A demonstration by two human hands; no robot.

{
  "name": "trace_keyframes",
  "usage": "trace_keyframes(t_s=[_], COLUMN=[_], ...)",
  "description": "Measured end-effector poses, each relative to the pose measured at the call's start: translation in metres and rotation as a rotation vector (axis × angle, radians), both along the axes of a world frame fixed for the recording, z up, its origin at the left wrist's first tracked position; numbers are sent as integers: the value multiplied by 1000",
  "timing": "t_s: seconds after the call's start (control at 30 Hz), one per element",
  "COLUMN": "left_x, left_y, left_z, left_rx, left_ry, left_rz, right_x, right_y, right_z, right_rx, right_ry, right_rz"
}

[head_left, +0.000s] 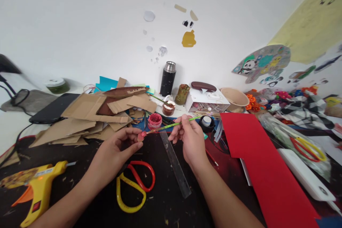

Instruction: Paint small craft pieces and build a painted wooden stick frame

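My right hand grips a thin green paintbrush by its handle, the bristle end pointing left. Its tip touches a small pink-red piece pinched between the fingertips of my left hand. Both hands hover over the dark table, near its middle. An open pot of red paint stands just behind the brush tip. Below my hands lie red-and-yellow scissors and a clear ruler.
A pile of cardboard pieces fills the back left. A yellow glue gun lies at the front left. A red paper sheet covers the right, with a black flask, jars, a white box and a bowl behind.
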State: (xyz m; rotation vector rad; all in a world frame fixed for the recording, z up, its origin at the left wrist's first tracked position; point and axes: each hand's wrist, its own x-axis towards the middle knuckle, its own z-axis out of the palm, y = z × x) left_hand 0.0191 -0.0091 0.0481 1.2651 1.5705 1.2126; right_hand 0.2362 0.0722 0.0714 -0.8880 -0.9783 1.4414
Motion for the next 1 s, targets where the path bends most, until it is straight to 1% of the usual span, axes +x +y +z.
trace_keyframes(t_s=[0.17,0.33,0.57,0.77,1.0], left_x=[0,0,-1,0,1], left_y=[1,1,1,1,1], left_z=[0,1,-1,0,1], left_rx=[2,-16,-24,-27,-28], left_ry=[-21,-38,-24,-21,-9], left_rz=[5,-6,-11,-17,-4], right_x=[3,0,1,0,2], right_y=[2,-1,0,-2,1], right_z=[4,1,2,-1,1], right_rx=[-10,5,-4,10,1], right_ry=[12,7,1,-7,-1], right_rz=[-43,18,-28,24,-30])
